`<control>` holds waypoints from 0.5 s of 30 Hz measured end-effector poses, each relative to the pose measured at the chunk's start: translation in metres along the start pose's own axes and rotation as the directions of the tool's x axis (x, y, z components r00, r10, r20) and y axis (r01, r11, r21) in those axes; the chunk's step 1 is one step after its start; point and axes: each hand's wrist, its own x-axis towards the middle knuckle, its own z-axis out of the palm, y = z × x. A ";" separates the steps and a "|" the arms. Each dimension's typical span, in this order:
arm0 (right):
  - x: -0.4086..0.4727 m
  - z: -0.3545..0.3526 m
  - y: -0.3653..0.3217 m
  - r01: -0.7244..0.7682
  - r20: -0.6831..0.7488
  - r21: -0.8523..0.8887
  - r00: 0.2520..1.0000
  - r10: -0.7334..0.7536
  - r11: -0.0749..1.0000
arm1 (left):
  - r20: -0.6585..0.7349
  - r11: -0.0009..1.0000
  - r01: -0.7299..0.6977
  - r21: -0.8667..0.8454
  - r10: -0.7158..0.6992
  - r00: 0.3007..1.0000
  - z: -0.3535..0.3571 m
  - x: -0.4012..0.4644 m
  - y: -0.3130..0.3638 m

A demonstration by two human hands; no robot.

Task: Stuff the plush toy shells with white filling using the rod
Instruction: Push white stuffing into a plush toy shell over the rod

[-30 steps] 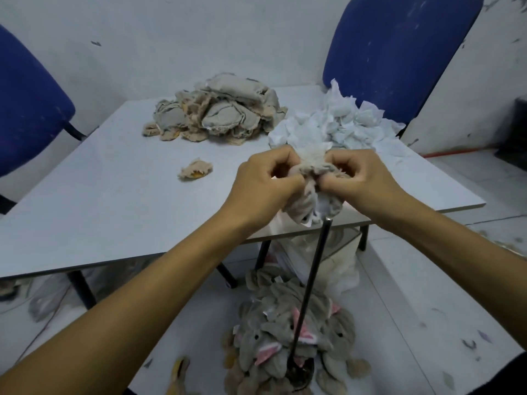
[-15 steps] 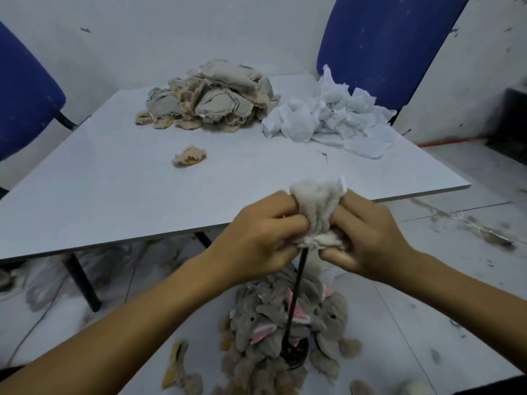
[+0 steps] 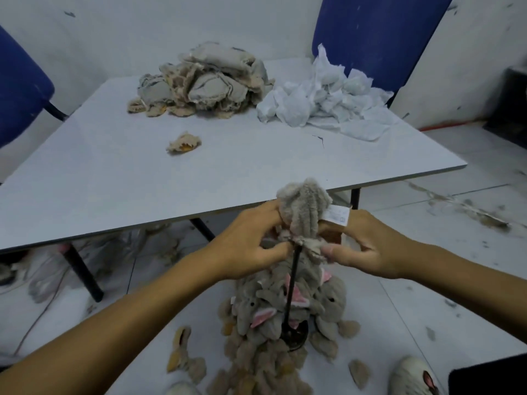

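One desk, grey-white top. Two blue chairs: one at 10 o'clock, one at 1 o'clock. Two piles on desk: beige shell pile at 12, white filling just right of it; one stray shell apart, nearer centre. One heap of grey plush toys on floor at 6. One black rod upright from heap. One grey shell sits over rod top. Two hands: left hand and right hand both pinch shell's lower edge.

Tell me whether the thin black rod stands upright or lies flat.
Upright, tilted slightly: the thin black rod rises from its floor base into the grey plush shell.
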 end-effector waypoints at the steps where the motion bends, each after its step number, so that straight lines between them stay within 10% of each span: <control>1: 0.001 -0.007 -0.002 -0.008 0.045 -0.018 0.999 0.009 1.000 | -0.027 1.000 -0.010 -0.006 0.010 1.000 -0.006 0.003 0.005; 7: 0.027 -0.057 -0.027 0.061 0.146 -0.172 0.989 -0.035 0.983 | -0.147 0.984 -0.039 -0.172 0.014 0.989 -0.033 0.035 0.030; 15: 0.059 -0.089 -0.027 -0.063 -0.253 -0.070 0.967 0.044 0.996 | -0.191 0.853 -0.012 -0.521 -0.104 0.976 -0.058 0.081 0.041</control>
